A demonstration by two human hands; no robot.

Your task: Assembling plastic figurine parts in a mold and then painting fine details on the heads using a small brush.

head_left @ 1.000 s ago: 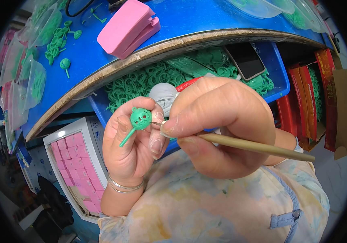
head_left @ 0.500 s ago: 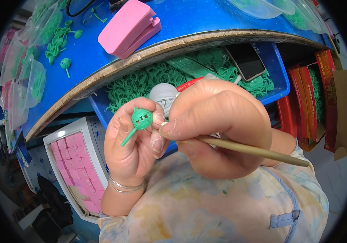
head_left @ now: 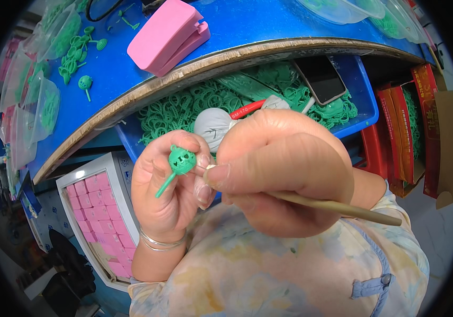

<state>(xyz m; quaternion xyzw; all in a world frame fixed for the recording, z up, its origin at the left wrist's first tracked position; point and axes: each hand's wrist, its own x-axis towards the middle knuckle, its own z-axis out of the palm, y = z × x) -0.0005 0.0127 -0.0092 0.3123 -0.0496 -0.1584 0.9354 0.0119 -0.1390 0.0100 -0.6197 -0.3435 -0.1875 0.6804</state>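
Note:
My left hand (head_left: 180,191) pinches a small green openwork ball (head_left: 182,160) between thumb and fingers. The ball has heart-shaped cutouts, a small loop on top and a straight green stem that slants down to the left across my palm. My right hand (head_left: 290,174) is closed round a slim olive-coloured rod-shaped tool (head_left: 342,206), whose back end sticks out to the right. Thumb and forefinger grip it close to the ball. A pale bit shows at my right thumb tip, and the tool's working tip is hard to make out. Both hands nearly touch.
Behind my hands, a blue tray (head_left: 365,100) holds many green lattice pieces, a phone (head_left: 320,79) and a grey-wrapped bundle (head_left: 213,129) with a red band. A pink block (head_left: 165,37) sits on the blue bench (head_left: 247,31). Red boxes (head_left: 395,137) stand at right.
The green ball has turned slightly in my left fingers and shifted a little left and down. My right hand and its tool have moved slightly left and down with it.

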